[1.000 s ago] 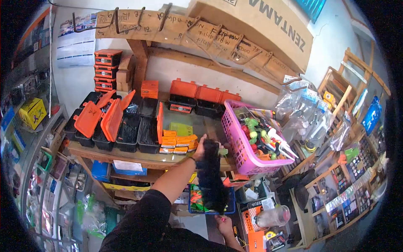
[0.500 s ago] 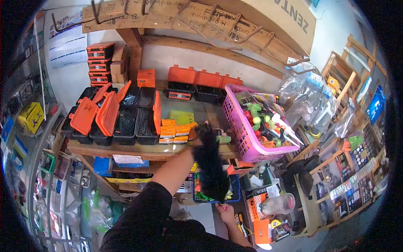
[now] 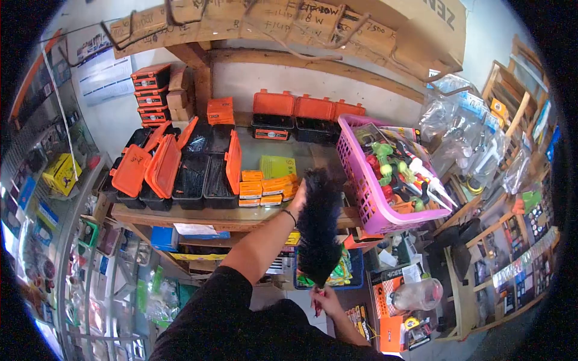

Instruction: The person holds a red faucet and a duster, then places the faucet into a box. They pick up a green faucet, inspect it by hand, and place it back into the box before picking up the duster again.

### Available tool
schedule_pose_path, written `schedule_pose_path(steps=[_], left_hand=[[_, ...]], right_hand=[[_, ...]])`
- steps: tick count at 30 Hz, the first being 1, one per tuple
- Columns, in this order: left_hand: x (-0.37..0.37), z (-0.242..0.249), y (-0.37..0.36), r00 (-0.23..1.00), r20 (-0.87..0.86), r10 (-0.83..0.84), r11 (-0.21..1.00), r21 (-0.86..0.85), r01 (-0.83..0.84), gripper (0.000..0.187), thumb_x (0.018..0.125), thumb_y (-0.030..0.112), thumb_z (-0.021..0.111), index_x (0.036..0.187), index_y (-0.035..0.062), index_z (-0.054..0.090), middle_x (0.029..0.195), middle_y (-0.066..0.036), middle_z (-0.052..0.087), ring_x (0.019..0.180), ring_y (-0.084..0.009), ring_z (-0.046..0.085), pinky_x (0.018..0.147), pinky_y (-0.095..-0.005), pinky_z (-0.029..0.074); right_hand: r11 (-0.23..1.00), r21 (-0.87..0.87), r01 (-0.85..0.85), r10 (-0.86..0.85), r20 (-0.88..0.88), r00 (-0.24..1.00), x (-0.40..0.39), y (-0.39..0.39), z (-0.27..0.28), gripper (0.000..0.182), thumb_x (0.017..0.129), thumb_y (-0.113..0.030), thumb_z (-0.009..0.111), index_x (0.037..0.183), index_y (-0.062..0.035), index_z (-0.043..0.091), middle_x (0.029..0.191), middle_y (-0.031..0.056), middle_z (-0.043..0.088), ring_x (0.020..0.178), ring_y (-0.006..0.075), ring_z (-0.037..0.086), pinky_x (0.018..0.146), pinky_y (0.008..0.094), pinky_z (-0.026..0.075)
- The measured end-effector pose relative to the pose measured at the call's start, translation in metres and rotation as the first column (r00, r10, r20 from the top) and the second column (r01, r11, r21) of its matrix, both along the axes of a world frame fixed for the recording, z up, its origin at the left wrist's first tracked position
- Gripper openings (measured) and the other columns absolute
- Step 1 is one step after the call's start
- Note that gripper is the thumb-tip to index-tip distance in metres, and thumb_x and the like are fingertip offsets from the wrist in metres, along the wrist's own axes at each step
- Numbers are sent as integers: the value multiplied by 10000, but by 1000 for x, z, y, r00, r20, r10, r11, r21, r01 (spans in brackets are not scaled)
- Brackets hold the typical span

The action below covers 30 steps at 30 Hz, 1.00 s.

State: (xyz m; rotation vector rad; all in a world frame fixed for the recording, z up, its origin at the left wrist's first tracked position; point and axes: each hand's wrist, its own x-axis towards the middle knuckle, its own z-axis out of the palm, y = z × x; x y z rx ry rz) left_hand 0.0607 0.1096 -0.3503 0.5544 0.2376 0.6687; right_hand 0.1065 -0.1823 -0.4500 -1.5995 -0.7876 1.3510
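Note:
A fluffy black duster (image 3: 319, 228) stands nearly upright in front of the wooden table. My right hand (image 3: 327, 301) is closed around its red handle, below the feathers. My left hand (image 3: 299, 197) reaches over the table's front edge beside the small orange-and-white boxes (image 3: 271, 188); its fingers are mostly hidden by the duster. Behind these stacked boxes lies a yellow-green packet (image 3: 278, 166). Left of them, black cases with open orange lids (image 3: 163, 165) stand in a row.
A pink basket (image 3: 367, 186) full of tools and bottles sits on the table's right. Below is a blue tray (image 3: 357, 274) of green packets. Metal hooks (image 3: 301, 55) hang overhead. A glass-fronted shelf (image 3: 90, 265) stands left, and a clear jar (image 3: 418, 295) lower right.
The view has shifted, so the table's things appear farther right. The duster is less blurred, and more of my right hand and the red handle shows. My left hand stays beside the small boxes.

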Motion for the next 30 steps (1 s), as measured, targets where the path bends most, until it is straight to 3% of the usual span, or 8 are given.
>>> schedule_pose_path(steps=[7,10,12,16,22,24,28,30], left_hand=[[-16,47,-35,994,-102,-35,991,-133,21,685,742,622,336,1064,50,530,1019,-97,558,921,-247,523,852,-341,385],[-13,34,-16,994,-96,-54,992,-121,42,753,740,642,295,1090,1,476,1090,-129,511,937,-299,504,857,-430,374],[-11,6,13,839,372,-397,918,143,371,816,712,684,303,1118,-6,457,1105,-140,498,1013,-284,462,890,-424,342],[6,49,-13,969,-69,237,970,80,-231,807,720,686,280,1037,-26,492,990,-143,543,880,-261,518,807,-395,414],[-2,21,4,965,221,-141,950,305,69,804,743,665,251,1094,-32,445,1084,-168,499,1005,-276,471,870,-401,372],[6,37,-11,953,-190,236,945,273,-180,768,759,644,258,1095,-21,446,1111,-166,481,1044,-267,443,901,-398,338],[4,34,-13,989,-137,61,997,63,-53,749,758,645,265,1105,4,440,1112,-155,489,1029,-265,450,895,-388,336],[-6,27,-3,973,110,-203,955,243,172,770,757,650,267,1083,-21,459,1060,-156,517,993,-243,480,867,-361,373]], right_hand=[[947,228,226,-262,142,955,10,21,30,202,807,-203,497,674,-56,454,483,13,424,372,111,395,357,246,315],[992,71,100,-111,183,977,17,19,21,259,824,-245,463,645,-59,442,456,7,396,346,108,361,340,247,300],[999,40,-10,1,206,979,19,17,15,305,832,-266,441,603,-66,425,447,3,383,346,105,360,336,246,296],[987,112,119,-109,-91,990,28,22,15,370,833,-286,434,534,-70,400,444,14,395,341,118,376,333,261,297],[981,181,-65,23,229,973,47,28,-2,423,831,-330,446,505,-61,420,420,15,394,335,126,376,347,257,312],[987,160,11,-36,150,988,50,29,-10,449,838,-338,427,484,-63,417,411,18,390,337,125,377,359,256,320],[999,45,-11,-1,257,966,46,15,2,455,853,-327,401,479,-67,404,413,16,389,332,119,368,355,249,309],[991,89,-103,84,194,977,52,13,-5,462,858,-347,386,492,-65,394,415,17,380,330,125,373,347,253,309]])
